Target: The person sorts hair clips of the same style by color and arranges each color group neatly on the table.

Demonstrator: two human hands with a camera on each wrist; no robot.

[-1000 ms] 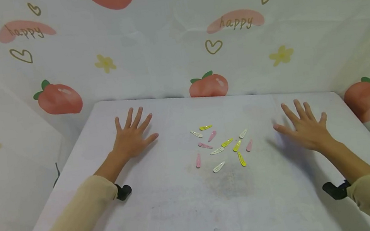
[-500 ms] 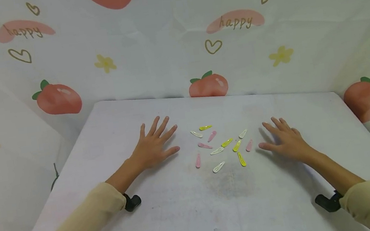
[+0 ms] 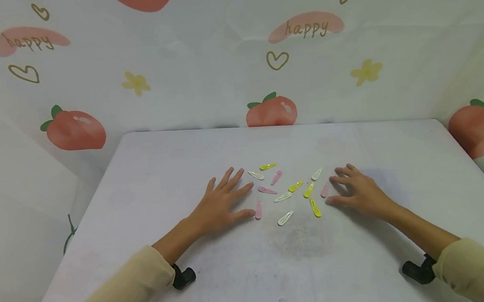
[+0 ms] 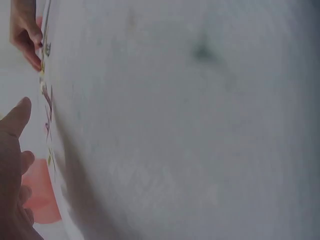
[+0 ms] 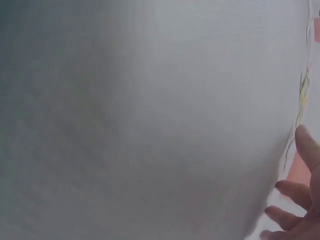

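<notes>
Snap hair clips in yellow, white and pink lie scattered on the white table, in the head view. My left hand (image 3: pixel 219 207) is at their left side with fingers spread. Its thumb tip is right by a pink hair clip (image 3: pixel 258 210), and whether they touch I cannot tell. A white hair clip (image 3: pixel 256 175) lies just off its fingertips. On the other side, my right hand (image 3: pixel 361 195) has slightly bent fingers, near another pink hair clip (image 3: pixel 324 190). A yellow hair clip (image 3: pixel 315 208) lies left of its thumb. Neither hand holds anything.
The table (image 3: pixel 242 294) has a white covering and backs onto a hanging cloth (image 3: pixel 194 65) printed with peaches, hearts and flowers. Black wrist cameras stick out at the left sleeve (image 3: pixel 118 295) and the right sleeve (image 3: pixel 481 262). A dark cord (image 3: pixel 69 234) hangs beyond the left edge.
Both hands have moved inward from the two sides and a little nearer, up to the hair clips. The right fingers have bent somewhat. The clips lie as before.
</notes>
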